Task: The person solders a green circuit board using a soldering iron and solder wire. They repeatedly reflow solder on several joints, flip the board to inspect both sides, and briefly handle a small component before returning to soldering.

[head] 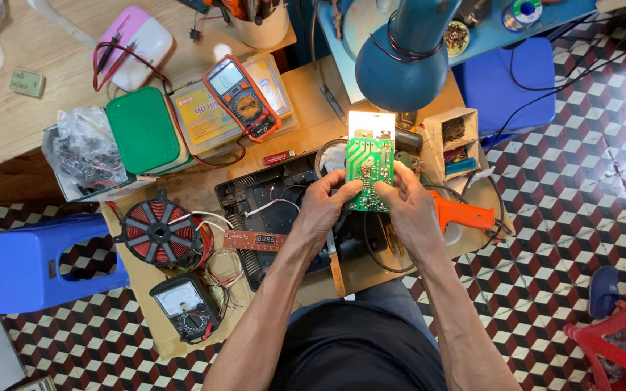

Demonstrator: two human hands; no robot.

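Left hand (322, 205) and right hand (409, 206) both clamped on green board (369, 174), fingers pinching its lower side edges, board upright between them, lifted above open black casing (269, 199) mid-bench. Board likely light, stiff, fragile; best held by bare edges, off solder side. Beyond: lamp (403, 58) over far bench edge, orange meter (240, 94) far-left.

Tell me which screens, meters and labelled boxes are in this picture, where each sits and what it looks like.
Digital multimeter: orange and black, grey screen, upper middle, lying on a box.
Yellow labelled box: flat, under that meter.
Analogue meter: black, white dial, lower left.
Small display board: reddish strip beside the left hand.
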